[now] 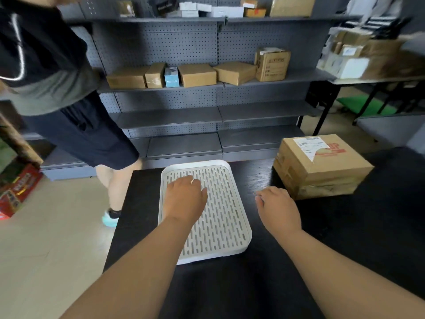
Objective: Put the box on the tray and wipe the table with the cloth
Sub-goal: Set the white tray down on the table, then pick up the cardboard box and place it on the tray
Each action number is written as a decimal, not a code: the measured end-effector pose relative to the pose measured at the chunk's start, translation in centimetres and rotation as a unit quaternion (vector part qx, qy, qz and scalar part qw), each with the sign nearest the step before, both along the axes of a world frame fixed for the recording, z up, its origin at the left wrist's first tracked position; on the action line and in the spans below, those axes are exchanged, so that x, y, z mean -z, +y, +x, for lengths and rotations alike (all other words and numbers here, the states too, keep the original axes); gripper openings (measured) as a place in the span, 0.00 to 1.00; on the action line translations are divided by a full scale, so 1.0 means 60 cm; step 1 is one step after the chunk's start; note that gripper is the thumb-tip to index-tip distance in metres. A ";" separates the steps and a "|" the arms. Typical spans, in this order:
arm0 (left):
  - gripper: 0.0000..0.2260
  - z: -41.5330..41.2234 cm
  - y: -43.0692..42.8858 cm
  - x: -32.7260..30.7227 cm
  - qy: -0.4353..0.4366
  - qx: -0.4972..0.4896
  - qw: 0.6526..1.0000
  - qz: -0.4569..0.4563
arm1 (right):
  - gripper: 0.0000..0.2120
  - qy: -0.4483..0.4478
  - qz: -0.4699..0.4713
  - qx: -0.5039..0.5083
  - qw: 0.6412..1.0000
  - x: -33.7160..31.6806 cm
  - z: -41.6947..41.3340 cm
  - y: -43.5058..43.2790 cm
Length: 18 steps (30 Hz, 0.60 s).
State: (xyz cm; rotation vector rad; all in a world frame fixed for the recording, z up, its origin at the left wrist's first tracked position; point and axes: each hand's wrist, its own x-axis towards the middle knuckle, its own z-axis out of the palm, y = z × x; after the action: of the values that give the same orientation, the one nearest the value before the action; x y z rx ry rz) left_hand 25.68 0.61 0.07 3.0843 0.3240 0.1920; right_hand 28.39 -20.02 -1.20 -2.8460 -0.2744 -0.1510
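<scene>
A cardboard box (322, 166) with a white label and red print stands on the black table (345, 226) at the right. A white slotted tray (220, 215) lies in the middle of the table, with nothing on it. My left hand (185, 199) hovers palm down over the tray's left half, fingers loosely apart and holding nothing. My right hand (277, 207) is over the table between the tray and the box, just short of the box's near left corner, and it holds nothing. No cloth is in view.
A person in dark shorts (76, 125) stands at the table's far left corner. Grey shelving (207, 88) with several cardboard boxes runs behind the table. Another table with boxes (368, 63) stands at the right back. A red carton (18, 189) lies on the floor at left.
</scene>
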 end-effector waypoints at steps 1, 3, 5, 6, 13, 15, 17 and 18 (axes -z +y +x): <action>0.20 -0.003 -0.008 -0.005 0.000 0.002 1.000 0.002 | 0.15 -0.006 -0.001 -0.002 1.000 -0.003 -0.004 -0.007; 0.20 -0.008 -0.025 -0.016 -0.003 0.008 1.000 0.009 | 0.15 -0.014 -0.005 0.000 1.000 -0.011 -0.008 -0.022; 0.20 -0.009 -0.042 -0.026 -0.002 0.016 1.000 0.020 | 0.16 -0.020 -0.004 0.007 1.000 -0.017 -0.008 -0.039; 0.20 -0.009 -0.052 -0.030 0.000 0.018 1.000 0.024 | 0.16 -0.023 -0.003 0.008 1.000 -0.020 -0.008 -0.049; 0.20 0.008 -0.145 -0.048 0.010 0.025 0.999 0.040 | 0.15 -0.041 0.001 0.002 0.999 -0.031 0.008 -0.140; 0.19 0.017 -0.183 -0.051 0.009 0.021 0.999 0.040 | 0.14 -0.040 0.004 0.000 0.999 -0.037 0.015 -0.179; 0.19 0.026 -0.229 -0.055 0.005 0.015 0.999 0.034 | 0.14 -0.041 -0.007 -0.004 0.999 -0.043 0.025 -0.225; 0.19 0.031 -0.253 -0.056 0.003 0.011 1.000 0.027 | 0.14 -0.040 -0.011 -0.006 0.999 -0.047 0.030 -0.250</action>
State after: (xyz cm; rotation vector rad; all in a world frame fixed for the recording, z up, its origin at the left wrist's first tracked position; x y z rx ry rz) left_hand 27.51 -14.58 3.44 3.1412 0.2896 0.1927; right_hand 30.16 -35.02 1.59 -2.8642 -0.3107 -0.2629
